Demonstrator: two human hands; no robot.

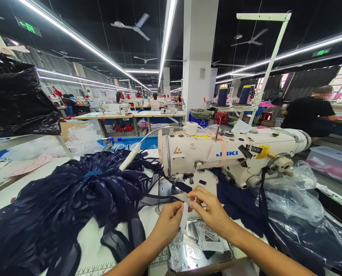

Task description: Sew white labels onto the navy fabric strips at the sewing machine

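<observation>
One sewing machine (185, 151) beyond both hands (171, 218) (212, 209)

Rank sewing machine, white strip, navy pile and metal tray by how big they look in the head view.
1. Navy pile
2. Sewing machine
3. Metal tray
4. White strip, clearly smallest, though partly covered

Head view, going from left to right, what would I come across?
Black plastic bag, white gooseneck light, left hand, white strip, right hand, rightmost navy thread cone, clear plastic bag.
</observation>
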